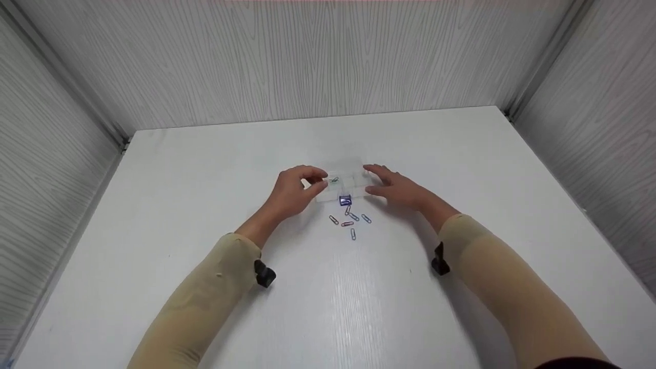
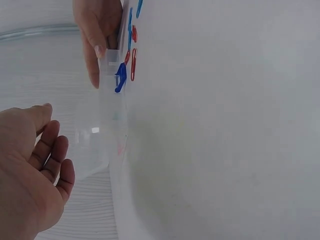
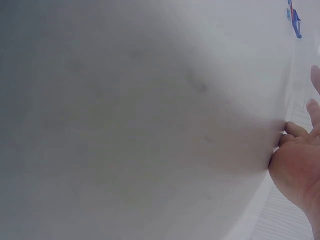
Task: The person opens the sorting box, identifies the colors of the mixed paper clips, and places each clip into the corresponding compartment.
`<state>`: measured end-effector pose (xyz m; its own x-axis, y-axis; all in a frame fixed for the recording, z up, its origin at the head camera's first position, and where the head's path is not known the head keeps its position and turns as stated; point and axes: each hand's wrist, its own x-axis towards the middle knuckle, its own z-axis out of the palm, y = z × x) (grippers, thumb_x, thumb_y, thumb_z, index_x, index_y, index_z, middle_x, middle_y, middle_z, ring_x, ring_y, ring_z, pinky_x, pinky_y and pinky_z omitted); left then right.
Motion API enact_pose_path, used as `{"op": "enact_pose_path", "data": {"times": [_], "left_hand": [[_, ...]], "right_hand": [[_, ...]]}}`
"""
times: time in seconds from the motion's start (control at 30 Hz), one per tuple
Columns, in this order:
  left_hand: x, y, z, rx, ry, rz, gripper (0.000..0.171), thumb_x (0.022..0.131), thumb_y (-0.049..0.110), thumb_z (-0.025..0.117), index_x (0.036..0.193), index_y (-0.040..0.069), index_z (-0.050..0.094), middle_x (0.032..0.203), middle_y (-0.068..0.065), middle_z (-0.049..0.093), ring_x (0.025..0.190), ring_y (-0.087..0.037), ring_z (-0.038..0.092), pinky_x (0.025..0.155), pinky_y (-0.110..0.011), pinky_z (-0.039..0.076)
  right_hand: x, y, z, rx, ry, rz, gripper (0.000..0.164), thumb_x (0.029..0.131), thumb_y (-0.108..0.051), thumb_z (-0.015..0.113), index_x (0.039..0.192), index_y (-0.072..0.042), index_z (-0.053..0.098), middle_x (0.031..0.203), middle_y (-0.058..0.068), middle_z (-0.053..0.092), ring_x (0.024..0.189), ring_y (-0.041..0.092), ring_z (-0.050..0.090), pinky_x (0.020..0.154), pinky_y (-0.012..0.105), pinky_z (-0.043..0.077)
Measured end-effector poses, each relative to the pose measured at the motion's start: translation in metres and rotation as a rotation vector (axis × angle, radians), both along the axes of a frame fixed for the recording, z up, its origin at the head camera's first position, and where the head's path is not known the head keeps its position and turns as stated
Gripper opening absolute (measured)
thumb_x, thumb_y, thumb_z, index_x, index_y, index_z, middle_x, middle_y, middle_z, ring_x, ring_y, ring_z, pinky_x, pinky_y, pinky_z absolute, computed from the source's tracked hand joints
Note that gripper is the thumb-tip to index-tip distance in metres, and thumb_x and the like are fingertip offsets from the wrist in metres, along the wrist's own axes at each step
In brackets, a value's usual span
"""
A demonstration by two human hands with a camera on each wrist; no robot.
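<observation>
A clear plastic box (image 1: 348, 180) with compartments and a blue latch (image 1: 345, 200) at its front lies on the white table. Inside its left part is a dark green paper clip (image 1: 333, 180). My left hand (image 1: 294, 192) hovers at the box's left side, its fingers loosely bent, thumb apart from the forefinger; nothing shows between them in the left wrist view. On the right side my right hand (image 1: 397, 188) has its thumb and fingers spread by the box's edge; whether they touch it is unclear. Several paper clips (image 1: 347, 224), red and blue, lie before the latch.
The white table (image 1: 328, 297) stretches around the box on all sides. Grey wood-grain panels (image 1: 307, 61) stand behind it and at left and right. Both forearms, in beige sleeves (image 1: 215, 287), reach in from the near edge with black wrist cameras (image 1: 264, 274).
</observation>
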<state>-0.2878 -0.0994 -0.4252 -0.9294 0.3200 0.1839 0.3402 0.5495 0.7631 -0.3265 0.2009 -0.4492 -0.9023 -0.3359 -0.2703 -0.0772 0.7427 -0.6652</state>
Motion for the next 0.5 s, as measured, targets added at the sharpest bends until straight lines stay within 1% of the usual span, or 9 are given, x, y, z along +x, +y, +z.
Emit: {"op": "enact_pose_path", "data": {"times": [0.13,0.27,0.37,0.5], "left_hand": [[0.012,-0.002,-0.004,0.005,-0.02,-0.041,0.025,0.105,0.022,0.07,0.126,0.009,0.076,0.11,0.0,0.072,0.104,-0.018,0.062,0.093,-0.037,0.05],[0.02,-0.003,-0.01,-0.009,-0.071,-0.089,0.025,0.104,0.021,0.071,0.124,0.009,0.077,0.111,0.001,0.072,0.104,-0.019,0.062,0.091,-0.038,0.05],[0.024,-0.003,-0.016,-0.022,-0.114,-0.116,0.025,0.103,0.022,0.071,0.125,0.01,0.078,0.113,0.002,0.072,0.105,-0.019,0.061,0.092,-0.038,0.051],[0.027,-0.003,-0.022,-0.029,-0.163,-0.153,0.027,0.103,0.021,0.072,0.127,0.011,0.077,0.118,-0.001,0.071,0.108,-0.019,0.06,0.097,-0.039,0.05]], "right_hand": [[-0.001,0.001,0.0,0.002,0.005,0.0,0.072,0.103,-0.057,0.06,0.167,-0.046,0.027,0.178,-0.005,0.011,0.163,0.029,-0.001,0.127,0.061,0.001],[-0.001,0.001,0.0,0.01,0.011,-0.001,0.071,0.103,-0.058,0.059,0.166,-0.047,0.027,0.178,-0.004,0.012,0.164,0.03,-0.001,0.126,0.062,0.001],[-0.001,0.0,-0.001,0.006,0.013,0.003,0.07,0.104,-0.058,0.058,0.166,-0.046,0.028,0.178,-0.003,0.012,0.163,0.031,0.0,0.126,0.063,0.003],[-0.001,-0.001,-0.002,-0.003,0.015,0.007,0.07,0.104,-0.057,0.058,0.166,-0.046,0.028,0.178,-0.003,0.013,0.163,0.031,0.002,0.126,0.064,0.004]]}}
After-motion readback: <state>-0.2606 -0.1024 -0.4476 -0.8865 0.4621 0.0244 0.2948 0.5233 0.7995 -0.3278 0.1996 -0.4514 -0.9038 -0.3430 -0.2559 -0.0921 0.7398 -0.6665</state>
